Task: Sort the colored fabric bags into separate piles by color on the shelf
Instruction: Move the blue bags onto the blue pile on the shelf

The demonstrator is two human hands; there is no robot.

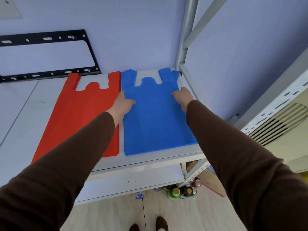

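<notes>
Shelf: I see a white shelf board [150, 161] in a grey metal rack, set against a pale blue wall.
Blue pile: I find the blue bags [155, 117] stacked flat on the right part of the shelf, handles pointing to the wall. The stack's edges are slightly stepped at the near left corner and at the handles, so I read several bags there.
Red pile: the red bags [78, 117] lie flat just left of the blue pile, handles also toward the wall. The two piles run side by side, touching or almost touching along their upper inner edges, with a thin strip of white shelf showing between them lower down.
Left hand: my left hand [123, 102] rests palm down on the left edge of the blue pile, fingers spread flat and the thumb lying on the blue fabric. It grips nothing that I can see; it is pressed flat and unclenched.
Right hand: my right hand [182, 95] lies on the upper right corner of the blue pile, near the rack's upright. The fingers curl down onto the fabric; I cannot tell whether they pinch the edge or only press on it.
Sleeves: both arms are in brown sleeves [233, 155].
Wall: a black metal bracket [50, 55] is fixed to the wall behind the red pile.
Floor: bottles and cans [183, 189] stand under the shelf.
</notes>
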